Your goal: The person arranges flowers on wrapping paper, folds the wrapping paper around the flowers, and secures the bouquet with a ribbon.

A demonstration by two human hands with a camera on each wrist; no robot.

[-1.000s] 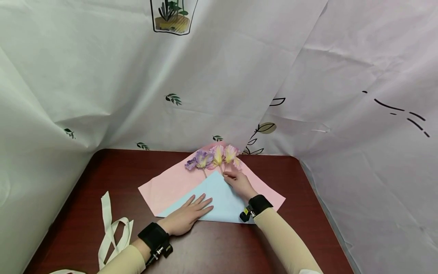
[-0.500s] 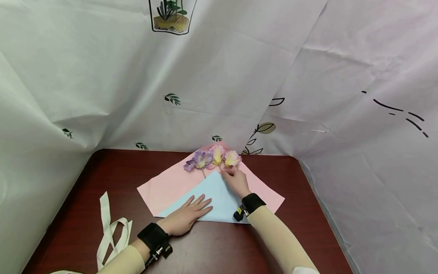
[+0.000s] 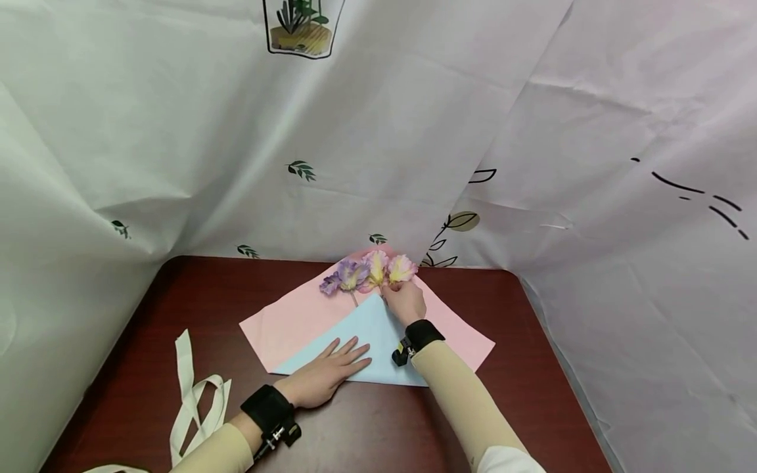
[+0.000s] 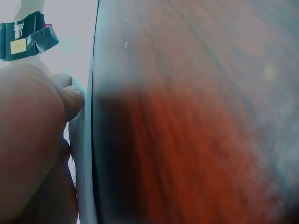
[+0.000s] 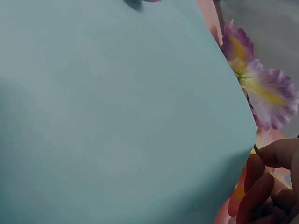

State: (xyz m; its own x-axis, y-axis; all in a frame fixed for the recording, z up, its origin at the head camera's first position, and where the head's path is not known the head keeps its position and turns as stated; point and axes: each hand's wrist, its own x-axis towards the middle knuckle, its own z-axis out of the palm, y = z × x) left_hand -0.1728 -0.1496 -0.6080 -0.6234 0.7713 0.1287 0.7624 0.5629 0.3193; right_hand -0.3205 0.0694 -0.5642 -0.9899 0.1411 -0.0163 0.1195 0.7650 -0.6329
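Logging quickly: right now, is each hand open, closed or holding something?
Left hand: open, resting on the light-blue triangular paper.
Right hand: holding a thin dark flower stem.

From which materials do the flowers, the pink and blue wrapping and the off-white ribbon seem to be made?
Flowers: perhaps fabric, soft-looking; thin, ruffled petals, though real ones are possible.
Wrapping: matte paper or nonwoven sheet; smooth surface, straight edges.
Ribbon: likely cloth, matte; flat strip in loose loops.

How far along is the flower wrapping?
Done: flowers lie on the pink paper, stems running under the blue paper. In hand: the left hand rests on the blue paper; the right hand pinches a stem. Likely left: closing the spread paper and tying the ribbon, loose on the table.
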